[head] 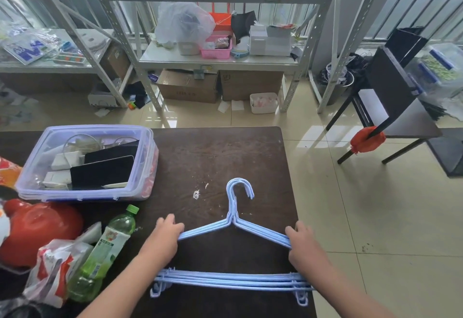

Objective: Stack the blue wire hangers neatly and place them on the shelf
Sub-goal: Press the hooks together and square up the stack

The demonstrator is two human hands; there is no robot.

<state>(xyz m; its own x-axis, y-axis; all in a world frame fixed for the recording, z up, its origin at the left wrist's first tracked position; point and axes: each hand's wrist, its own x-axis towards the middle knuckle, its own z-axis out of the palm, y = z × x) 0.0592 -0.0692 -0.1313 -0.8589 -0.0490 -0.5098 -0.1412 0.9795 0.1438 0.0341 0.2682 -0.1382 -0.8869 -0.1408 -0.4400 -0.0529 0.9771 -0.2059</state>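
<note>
A stack of several light-blue wire hangers (234, 220) lies flat on the dark brown table (218, 157), hooks pointing away from me and nearly lined up. My left hand (166, 232) grips the left shoulder of the stack. My right hand (302, 242) grips the right shoulder. Both forearms cross over the bottom bars, which sit at the table's near edge. The grey metal shelf unit (215, 58) stands across the floor beyond the table's far edge.
A clear plastic bin (82, 190) of small items sits on the table's left. A green bottle (105, 250), a red container (37, 230) and snack bags crowd the near left. Cardboard boxes (188, 87) sit under the shelf. A black chair (390, 107) stands right.
</note>
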